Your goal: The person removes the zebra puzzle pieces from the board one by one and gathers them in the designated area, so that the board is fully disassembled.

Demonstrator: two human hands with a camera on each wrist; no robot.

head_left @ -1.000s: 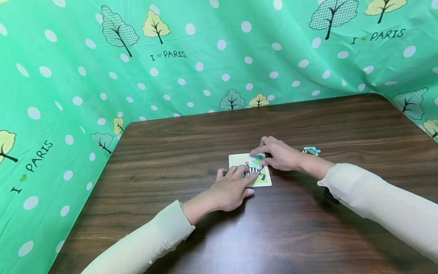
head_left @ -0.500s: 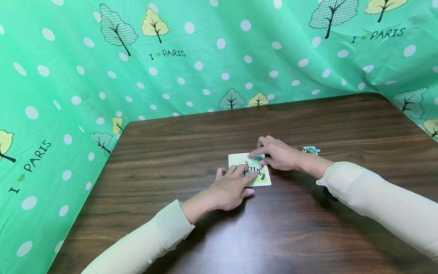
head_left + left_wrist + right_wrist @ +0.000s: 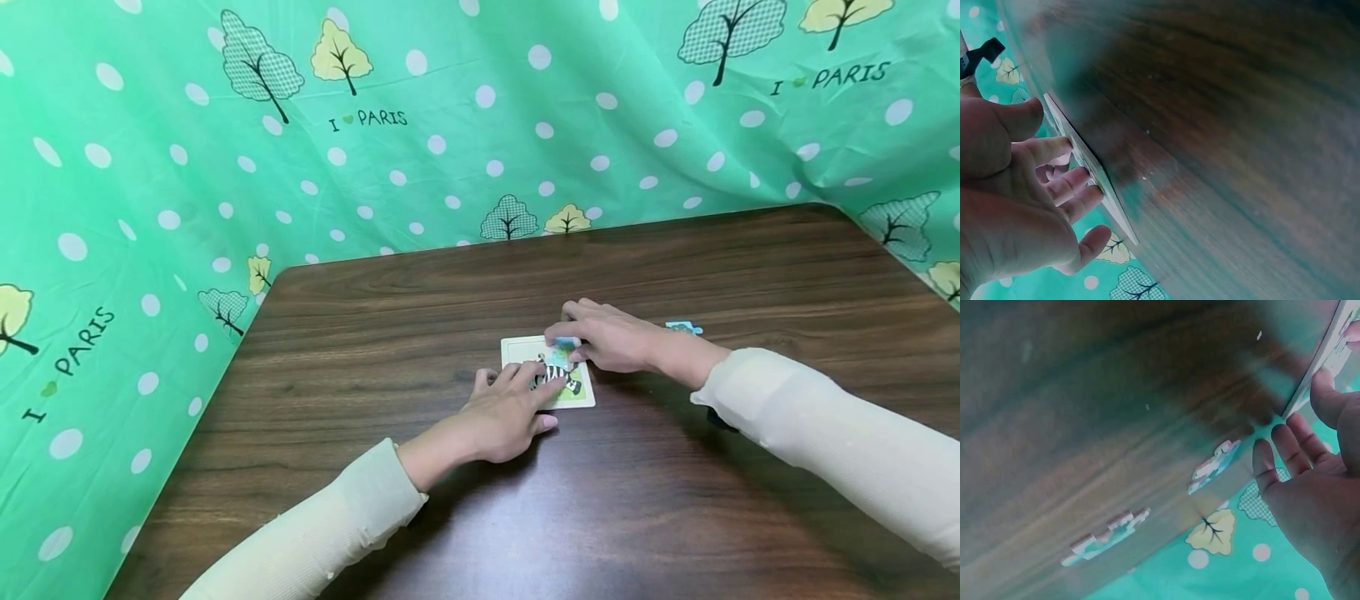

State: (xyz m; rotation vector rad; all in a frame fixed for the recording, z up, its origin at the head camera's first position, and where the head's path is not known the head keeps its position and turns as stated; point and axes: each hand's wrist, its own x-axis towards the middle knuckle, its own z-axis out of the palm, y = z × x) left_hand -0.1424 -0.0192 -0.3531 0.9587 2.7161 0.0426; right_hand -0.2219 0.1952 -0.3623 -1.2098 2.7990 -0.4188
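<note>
A small jigsaw board [image 3: 516,345] with a pale border and a zebra picture lies flat on the table. My left hand [image 3: 501,417] rests extended fingertips on the lower left of the picture. In the left wrist view, these fingers [image 3: 1063,187] meet the board's face, thumb held apart. At the upper right corner, my right hand [image 3: 611,337] holds a blue-green jigsaw piece [image 3: 562,353] between index finger and thumb; its other fingers are bent. The right wrist view shows the thumb [image 3: 1324,387] against the board's edge; the index fingertip is hidden there.
Right of the board lies a loose jigsaw piece [image 3: 681,327], partly covered by the right wrist. Two loose pieces, one nearer [image 3: 1213,467] and one farther [image 3: 1107,539], show in the right wrist view. A green dotted curtain [image 3: 420,150] hangs behind the brown table [image 3: 360,333].
My right hand has shifted slightly left at the corner, its index finger bending more. The right wrist now covers more of the loose piece. The left hand stays in place.
</note>
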